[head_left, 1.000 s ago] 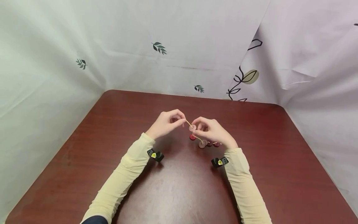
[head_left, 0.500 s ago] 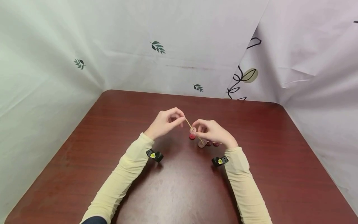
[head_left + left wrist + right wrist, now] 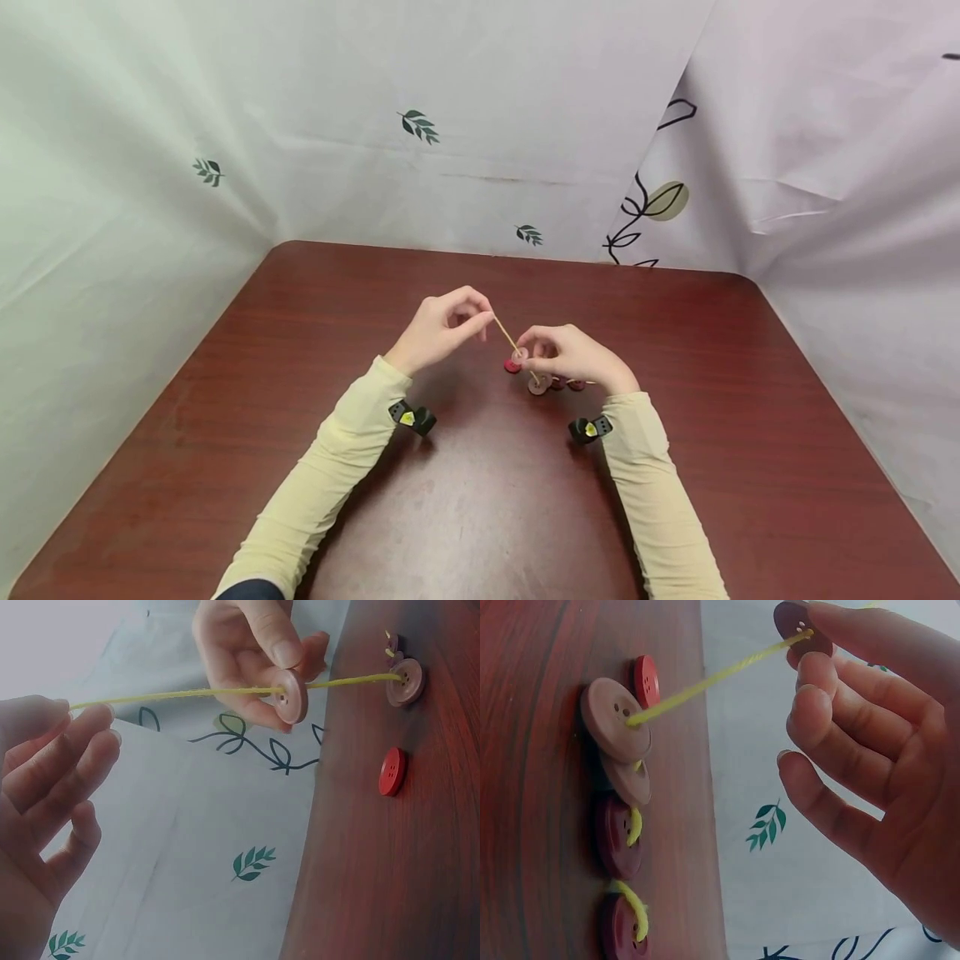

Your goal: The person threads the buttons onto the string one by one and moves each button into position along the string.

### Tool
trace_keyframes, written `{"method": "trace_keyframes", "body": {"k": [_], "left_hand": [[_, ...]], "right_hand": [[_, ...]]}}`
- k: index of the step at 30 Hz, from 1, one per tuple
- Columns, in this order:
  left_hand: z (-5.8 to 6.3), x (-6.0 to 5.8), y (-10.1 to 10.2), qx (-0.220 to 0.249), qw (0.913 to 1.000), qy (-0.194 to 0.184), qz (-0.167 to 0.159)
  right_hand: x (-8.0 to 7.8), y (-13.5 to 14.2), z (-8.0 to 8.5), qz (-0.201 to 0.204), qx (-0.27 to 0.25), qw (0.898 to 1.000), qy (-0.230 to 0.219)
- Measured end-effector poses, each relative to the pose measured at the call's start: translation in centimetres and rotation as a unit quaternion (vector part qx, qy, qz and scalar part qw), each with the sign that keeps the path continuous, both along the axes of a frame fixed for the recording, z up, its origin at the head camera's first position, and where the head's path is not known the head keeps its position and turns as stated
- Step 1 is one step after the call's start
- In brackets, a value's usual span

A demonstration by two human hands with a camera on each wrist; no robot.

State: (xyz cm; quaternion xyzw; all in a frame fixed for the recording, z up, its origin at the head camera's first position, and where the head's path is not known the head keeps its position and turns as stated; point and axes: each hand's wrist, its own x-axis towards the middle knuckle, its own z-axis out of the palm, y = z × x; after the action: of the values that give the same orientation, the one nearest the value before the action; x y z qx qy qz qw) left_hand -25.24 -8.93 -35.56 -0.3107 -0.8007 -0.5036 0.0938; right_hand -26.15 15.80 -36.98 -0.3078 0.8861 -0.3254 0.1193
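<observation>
Between thumb and fingers my left hand (image 3: 448,330) pinches one end of a yellow string (image 3: 180,694), drawn taut. The string passes through a hole in a pinkish-brown button (image 3: 291,696), which my right hand (image 3: 573,354) pinches at its edge above the table. From that button the string slopes down to another pinkish-brown button (image 3: 615,720) on the table. Behind it, more buttons are threaded in a row, including a dark red button (image 3: 619,836). A loose bright red button (image 3: 391,772) lies on the table below the hands, with no string through it.
The hands are over a dark red-brown wooden table (image 3: 450,517). White cloth (image 3: 337,167) with printed leaves hangs along its back and sides. Black wrist cameras (image 3: 414,418) are strapped over the cream sleeves.
My left hand has drawn the string a little up and left. My right hand and its button have moved slightly down, lengthening the stretch of string between the hands.
</observation>
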Motion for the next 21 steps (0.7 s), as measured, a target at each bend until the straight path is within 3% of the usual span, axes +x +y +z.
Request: {"method": "trace_keyframes", "body": {"k": [11, 21], "left_hand": [[0.1, 0.0, -0.2, 0.007, 0.9999, 0.008, 0.004], [0.2, 0.0, -0.4, 0.007, 0.9998, 0.016, 0.0]], "right_hand": [[-0.2, 0.4, -0.7, 0.005, 0.021, 0.998, -0.056], [-0.6, 0.5, -1.3, 0.024, 0.042, 0.996, -0.071]]}}
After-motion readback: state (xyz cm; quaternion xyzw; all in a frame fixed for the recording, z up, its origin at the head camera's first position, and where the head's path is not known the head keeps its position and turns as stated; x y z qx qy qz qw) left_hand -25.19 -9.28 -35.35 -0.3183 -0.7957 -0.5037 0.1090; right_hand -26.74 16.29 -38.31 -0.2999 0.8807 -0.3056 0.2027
